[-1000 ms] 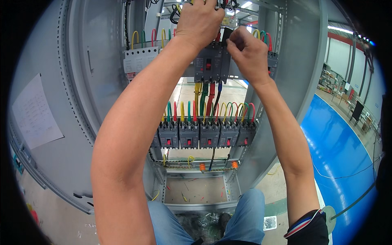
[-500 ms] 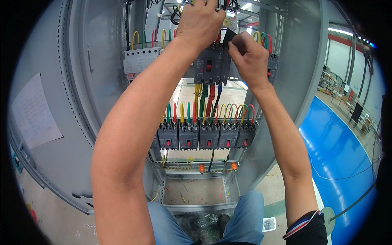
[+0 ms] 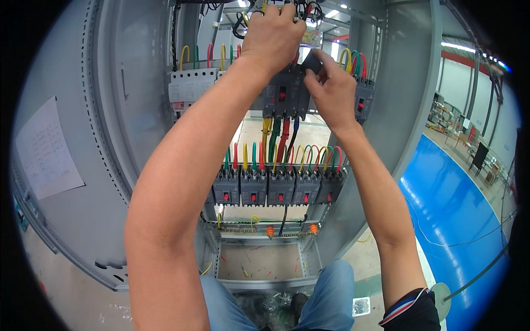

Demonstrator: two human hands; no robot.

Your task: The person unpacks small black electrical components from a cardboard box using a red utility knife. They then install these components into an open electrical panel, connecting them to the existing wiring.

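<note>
Both my hands are raised at the top of an open grey electrical cabinet (image 3: pixel 138 110). My left hand (image 3: pixel 273 36) is closed around the wires above a large black circuit breaker (image 3: pixel 284 96). My right hand (image 3: pixel 328 94) pinches a small black flat piece (image 3: pixel 312 60) against the breaker's upper right corner. Yellow, green, red and blue cables (image 3: pixel 279 138) drop from the breaker to a row of several smaller black breakers (image 3: pixel 276 187).
A white breaker block (image 3: pixel 190 85) sits at the upper left. A paper sheet (image 3: pixel 47 149) hangs on the open door. Orange insulators (image 3: pixel 270 230) line a busbar below. Wire offcuts lie on the cabinet floor (image 3: pixel 259 265). A blue floor (image 3: pixel 458 204) lies to the right.
My right hand has shifted slightly left and up, bringing the black piece closer to my left hand. The view has tilted a little; my left hand stays on the wires.
</note>
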